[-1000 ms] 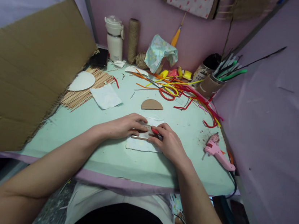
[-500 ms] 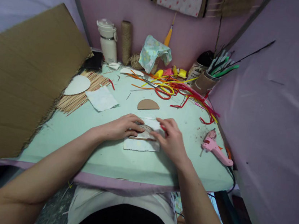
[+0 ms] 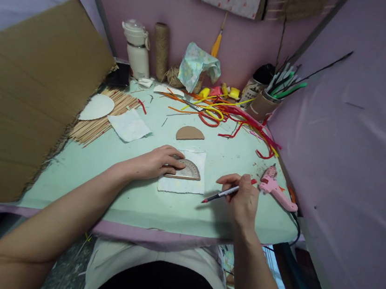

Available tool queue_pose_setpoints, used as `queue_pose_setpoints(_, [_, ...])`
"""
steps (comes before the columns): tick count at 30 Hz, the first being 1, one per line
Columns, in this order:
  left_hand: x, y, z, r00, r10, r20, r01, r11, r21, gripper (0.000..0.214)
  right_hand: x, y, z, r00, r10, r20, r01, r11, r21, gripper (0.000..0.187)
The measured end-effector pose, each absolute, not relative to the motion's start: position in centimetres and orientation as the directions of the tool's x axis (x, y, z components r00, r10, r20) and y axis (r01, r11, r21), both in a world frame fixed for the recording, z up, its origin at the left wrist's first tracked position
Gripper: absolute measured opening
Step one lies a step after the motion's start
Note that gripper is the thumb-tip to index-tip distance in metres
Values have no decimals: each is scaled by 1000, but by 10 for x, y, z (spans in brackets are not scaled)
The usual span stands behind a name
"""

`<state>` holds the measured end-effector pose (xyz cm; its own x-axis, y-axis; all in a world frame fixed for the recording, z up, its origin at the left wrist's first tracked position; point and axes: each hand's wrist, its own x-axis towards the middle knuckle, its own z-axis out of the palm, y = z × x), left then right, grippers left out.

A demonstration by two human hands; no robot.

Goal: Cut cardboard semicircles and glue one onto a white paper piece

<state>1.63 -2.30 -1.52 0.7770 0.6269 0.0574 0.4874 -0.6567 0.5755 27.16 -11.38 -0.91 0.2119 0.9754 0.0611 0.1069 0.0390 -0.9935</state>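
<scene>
My left hand [image 3: 157, 161] lies with its fingers flat on the left end of a clear protractor [image 3: 185, 171]. The protractor rests on a white square of paper [image 3: 183, 184] on the pale green table [image 3: 157, 203]. To the right of the paper, my right hand [image 3: 242, 198] is closed around a red-tipped pen [image 3: 220, 195], lifted off the sheet with its tip pointing left. A brown cardboard half-circle [image 3: 189, 133] sits just behind the paper.
A pink glue gun [image 3: 276, 189] lies at the right edge. Red and yellow strips [image 3: 231, 116], a cup of tools [image 3: 266, 102], a white bottle [image 3: 136, 51], a twine spool [image 3: 160, 49] and bamboo sticks [image 3: 100, 121] crowd the back. A big cardboard sheet [image 3: 27, 91] stands left.
My right hand has pulled away from the protractor to the right, carrying the pen. The left hand stays on the protractor, which is now uncovered.
</scene>
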Motion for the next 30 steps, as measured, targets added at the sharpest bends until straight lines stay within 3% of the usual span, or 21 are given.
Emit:
queue_pose_setpoints(3, [17,-23,-13,792,607,64,475,-680,559,31,270,-115,-15,150,988,49,-23,53,-998,57])
queue_pose_setpoints(5, [18,-23,-13,801,595,72,466,-694,550,31,268,-114,-17,99,994,42,-65,48,-997,42])
queue_pose_setpoints(8, [18,-23,-13,801,593,86,462,-703,541,31,262,-111,-19,151,986,68,28,64,-998,21])
queue_pose_setpoints(13, [17,-23,-15,794,600,96,466,-703,538,30,248,-111,-30,208,967,151,90,135,-987,9])
queue_pose_setpoints(22, [15,-19,-25,777,619,114,467,-688,555,29,240,-115,-40,38,960,277,311,252,-917,15])
queue_pose_setpoints(26, [14,-18,-28,780,614,124,455,-692,561,29,237,-115,-40,26,936,350,350,320,-881,22])
queue_pose_setpoints(30, [14,-18,-27,779,613,129,452,-693,562,29,235,-114,-44,52,942,331,384,287,-877,28])
